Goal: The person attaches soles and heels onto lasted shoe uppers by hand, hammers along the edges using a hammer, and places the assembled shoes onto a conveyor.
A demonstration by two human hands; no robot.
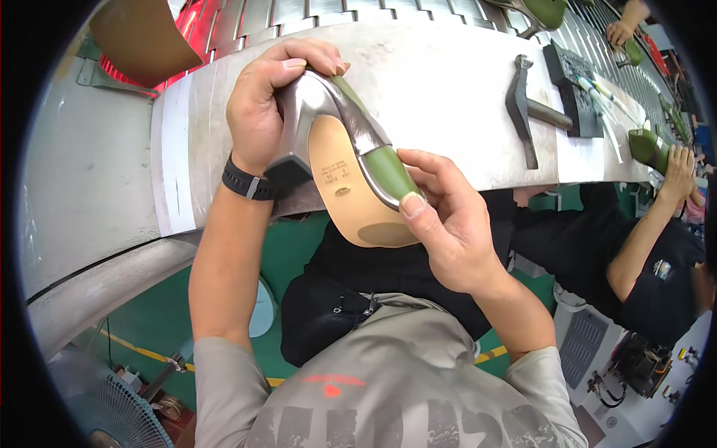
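A high-heeled shoe (336, 168) is held between both hands above the near edge of the white-topped bench. Its tan sole faces me, and the heel and edging look shiny silver. Inside it sits a green shoe last (390, 173), partly covered by the upper. My left hand (261, 97), with a black watch on the wrist, is wrapped round the heel end. My right hand (448, 213) pinches the toe end, its thumb on the front rim and its fingers behind. The dark heel tip (289, 172) points toward my left wrist.
A hammer (530, 112) lies on the bench (448, 89) beside a black block (571, 82) with thin white sticks. Beyond runs a metal slat conveyor (373, 15). A co-worker (650, 246) at right handles another green last (648, 149). A fan (112, 411) stands lower left.
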